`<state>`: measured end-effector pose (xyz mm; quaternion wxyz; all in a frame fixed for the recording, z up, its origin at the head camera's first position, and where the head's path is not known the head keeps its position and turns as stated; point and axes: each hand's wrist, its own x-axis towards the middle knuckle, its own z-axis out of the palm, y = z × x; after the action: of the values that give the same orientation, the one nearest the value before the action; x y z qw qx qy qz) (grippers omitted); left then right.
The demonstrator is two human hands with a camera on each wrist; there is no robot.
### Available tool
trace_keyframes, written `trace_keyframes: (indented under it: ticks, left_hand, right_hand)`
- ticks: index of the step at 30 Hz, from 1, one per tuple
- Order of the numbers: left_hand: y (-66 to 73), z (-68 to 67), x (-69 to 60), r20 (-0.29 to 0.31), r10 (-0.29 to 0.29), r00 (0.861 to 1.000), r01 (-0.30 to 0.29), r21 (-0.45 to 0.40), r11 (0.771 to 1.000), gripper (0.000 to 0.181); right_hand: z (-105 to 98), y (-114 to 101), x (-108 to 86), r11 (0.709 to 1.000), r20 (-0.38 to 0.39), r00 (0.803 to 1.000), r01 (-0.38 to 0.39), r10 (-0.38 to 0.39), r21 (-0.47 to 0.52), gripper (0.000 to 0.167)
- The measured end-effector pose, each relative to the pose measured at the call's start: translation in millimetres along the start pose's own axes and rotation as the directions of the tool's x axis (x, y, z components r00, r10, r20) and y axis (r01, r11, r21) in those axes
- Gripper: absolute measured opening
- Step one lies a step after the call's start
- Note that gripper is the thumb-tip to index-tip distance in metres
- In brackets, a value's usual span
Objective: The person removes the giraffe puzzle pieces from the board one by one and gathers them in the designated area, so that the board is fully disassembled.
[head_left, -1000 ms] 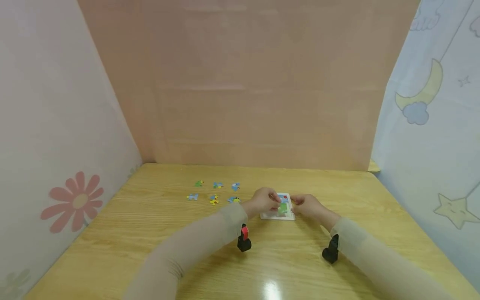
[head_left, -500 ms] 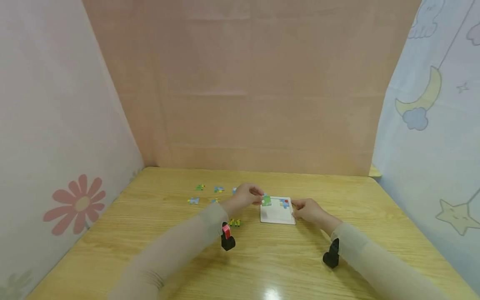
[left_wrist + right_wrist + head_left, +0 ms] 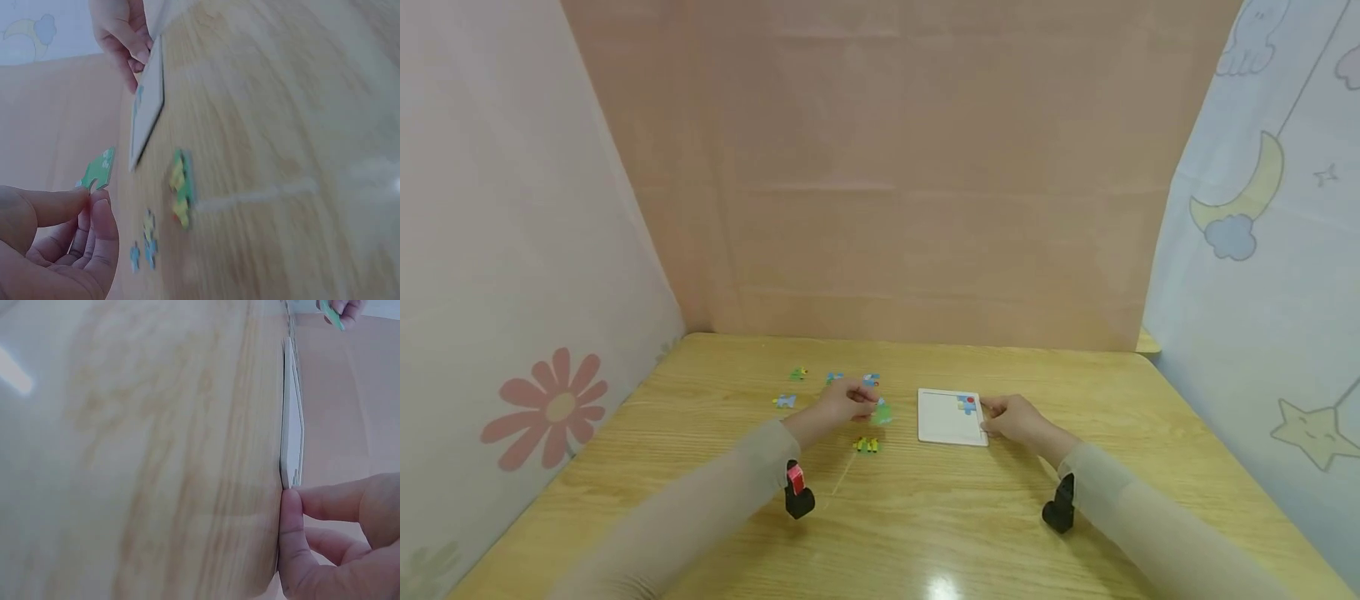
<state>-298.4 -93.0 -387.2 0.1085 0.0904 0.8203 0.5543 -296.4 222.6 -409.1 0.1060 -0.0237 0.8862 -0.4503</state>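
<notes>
My left hand (image 3: 841, 403) pinches a green jigsaw piece (image 3: 100, 169) between thumb and fingers, raised over the table left of the white puzzle tray (image 3: 946, 423). At the tray's right edge, my right hand (image 3: 1019, 420) grips the rim with thumb and index finger. A blue jigsaw piece with a red dot (image 3: 966, 405) sits in the tray's far right corner; the rest of the tray floor is bare white. Just below my left hand lies a green and yellow piece (image 3: 867, 446).
More loose pieces lie to the left: a green one (image 3: 798, 373), a pale blue one (image 3: 785, 402), a blue one (image 3: 834, 377) and a blue and white one (image 3: 871, 380). Behind the wooden table (image 3: 925, 517) stands a plain backdrop (image 3: 910, 183).
My left hand has moved left from over the tray, carrying the green piece off it to above the loose pieces. My right hand stays at the tray's right edge.
</notes>
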Motion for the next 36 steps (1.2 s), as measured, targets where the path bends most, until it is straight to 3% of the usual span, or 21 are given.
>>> trace_keyframes:
  ticks: [11,15,23,30,36]
  left_hand:
    - [-32.8,-37.4,-19.7,-0.059,-0.097,0.994,0.096,-0.005,0.995,0.012]
    - [-38.6,-45.2,-26.1,-0.070,-0.112,0.991,0.117,0.061,0.991,0.010]
    - [-33.0,-52.5,-27.6,-0.130,-0.180,0.975,0.204,0.201,0.958,0.008]
    - [-30.9,-55.3,-30.7,-0.126,-0.177,0.976,0.208,0.304,0.930,0.005]
    - [-30.0,-55.5,-33.5,-0.133,-0.186,0.974,0.219,0.313,0.924,0.006]
  right_hand:
    - [1.0,-2.1,-0.8,1.000,0.001,1.000,-0.018,0.018,0.022,0.059]
    - [0.4,-1.1,1.4,1.000,0.001,1.000,-0.016,0.016,0.016,0.059]
    - [-0.8,0.8,2.9,1.000,0.001,1.000,-0.014,0.014,0.011,0.060]
    - [-0.6,2.4,4.6,1.000,-0.008,1.000,-0.024,0.024,-0.003,0.060]
    - [-1.1,0.0,1.5,1.000,-0.003,1.000,-0.028,0.028,-0.010,0.060]
